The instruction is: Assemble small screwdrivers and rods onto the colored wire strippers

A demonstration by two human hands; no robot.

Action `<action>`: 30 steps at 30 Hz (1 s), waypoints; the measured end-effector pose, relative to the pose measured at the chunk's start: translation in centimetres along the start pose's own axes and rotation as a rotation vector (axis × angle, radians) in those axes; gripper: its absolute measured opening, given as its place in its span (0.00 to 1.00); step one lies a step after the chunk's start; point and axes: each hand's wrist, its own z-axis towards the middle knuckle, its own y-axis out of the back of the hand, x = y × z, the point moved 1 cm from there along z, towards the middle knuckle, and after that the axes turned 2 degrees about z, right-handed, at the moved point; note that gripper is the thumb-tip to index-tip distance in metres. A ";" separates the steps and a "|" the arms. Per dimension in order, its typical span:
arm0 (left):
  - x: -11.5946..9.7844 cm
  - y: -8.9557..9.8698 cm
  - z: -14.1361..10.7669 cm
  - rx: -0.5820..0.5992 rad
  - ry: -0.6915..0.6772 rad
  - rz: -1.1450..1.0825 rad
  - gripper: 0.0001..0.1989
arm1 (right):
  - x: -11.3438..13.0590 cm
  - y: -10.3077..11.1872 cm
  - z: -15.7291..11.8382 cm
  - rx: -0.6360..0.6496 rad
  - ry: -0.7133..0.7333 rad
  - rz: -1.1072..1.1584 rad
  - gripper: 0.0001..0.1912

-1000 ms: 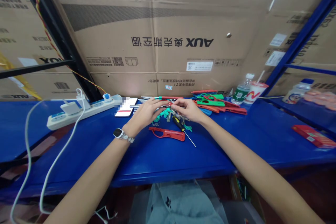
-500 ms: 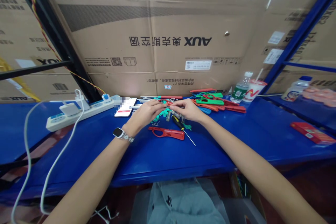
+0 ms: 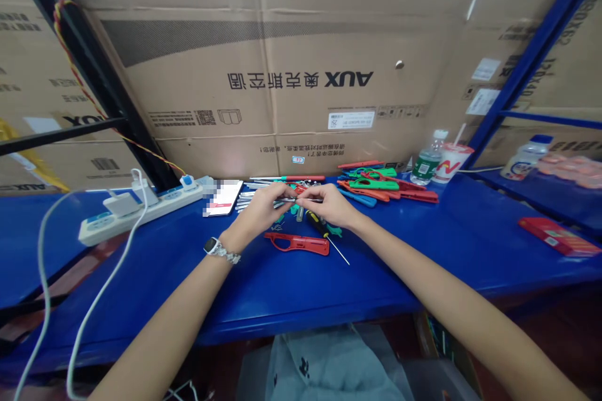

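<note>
Both bare hands are working close together over the middle of the blue bench [image 3: 385, 288], fingertips nearly touching. The left hand [image 3: 266, 207] is pinching a slim, silvery metal piece [image 3: 285, 200] between thumb and fingers, and the right hand [image 3: 333, 203] is closing its thumb and forefinger on a slender, pale piece [image 3: 316, 200]. Whether these are forming one part or two, I cannot tell, as the fingers are covering the place where they meet.

The step in hand is looking like fine fingertip work, with small pieces being lined up or adjusted by feel. The next move is probably calling for a steady left pinch and small, careful shifts of the right fingertips.

Just in front of the hands, a long red plastic casing with an oval finger opening [image 3: 305, 244] is lying flat, and a screwdriver with a black-and-yellow handle [image 3: 317, 223] is lying beside it, its shaft pointing towards the person. A small clear plastic part [image 3: 300, 214] and some teal plastic pieces [image 3: 335, 232] are lying near the fingers. Beyond the right hand, a pile of red, green, orange and blue plastic casings [image 3: 376, 185] is resting against the cardboard backdrop [image 3: 301, 31].
</note>
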 end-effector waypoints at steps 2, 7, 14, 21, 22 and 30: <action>0.0 0.0 0.0 -0.034 -0.048 0.032 0.01 | 0.1 -0.2 -0.1 -0.016 0.018 -0.010 0.15; -0.3 -0.2 -0.1 -0.093 -0.080 0.067 0.04 | 0.5 -0.8 -0.3 -0.119 0.066 -0.029 0.15; -0.2 0.5 -0.1 -0.117 -0.003 0.063 0.07 | 0.6 0.1 -0.4 -0.121 0.122 -0.114 0.13; -0.3 1.1 0.1 -0.080 -0.138 -0.021 0.09 | 0.6 0.7 -0.6 -0.114 0.253 -0.342 0.10; -0.4 1.1 0.0 -0.067 -0.144 0.001 0.09 | 0.7 0.8 -0.6 -0.107 0.304 -0.404 0.10; -1.0 0.9 -0.1 -0.044 -0.197 0.134 0.07 | 1.1 1.1 -0.7 -0.025 0.490 -0.678 0.13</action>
